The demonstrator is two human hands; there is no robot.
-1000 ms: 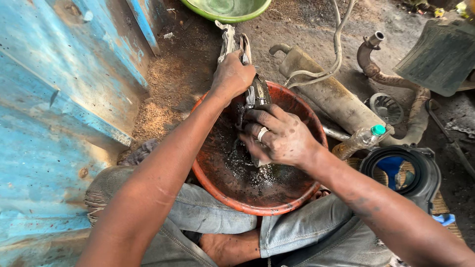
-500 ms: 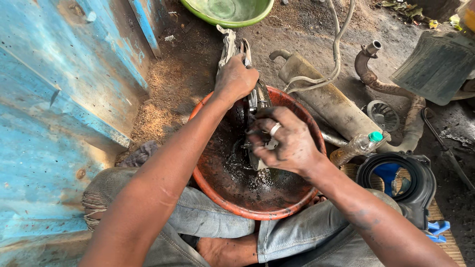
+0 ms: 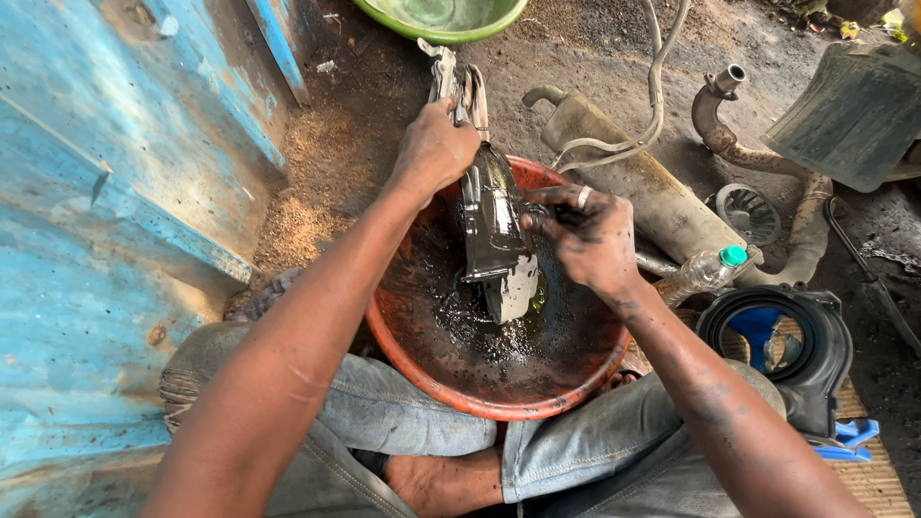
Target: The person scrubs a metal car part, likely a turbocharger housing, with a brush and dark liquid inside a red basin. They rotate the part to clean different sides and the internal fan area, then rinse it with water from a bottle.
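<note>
We steady metal part [image 3: 494,235] over orange basin [image 3: 422,369], catching drips | left hand [image 3: 434,149] clenched on its top | right hand [image 3: 585,235] fingers gripping its side

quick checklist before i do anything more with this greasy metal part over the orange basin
1. Left hand grip on the metal part: closed round its upper end, ok.
2. Right hand on the part's side: touching, ok.
3. Part above the orange basin: lower end inside the rim, ok.
4. Dark liquid contained in the basin: ok.
5. Plastic bottle close to the right forearm, lying beside the basin: not ok.
6. Whether the part is clean: cannot tell.
</note>
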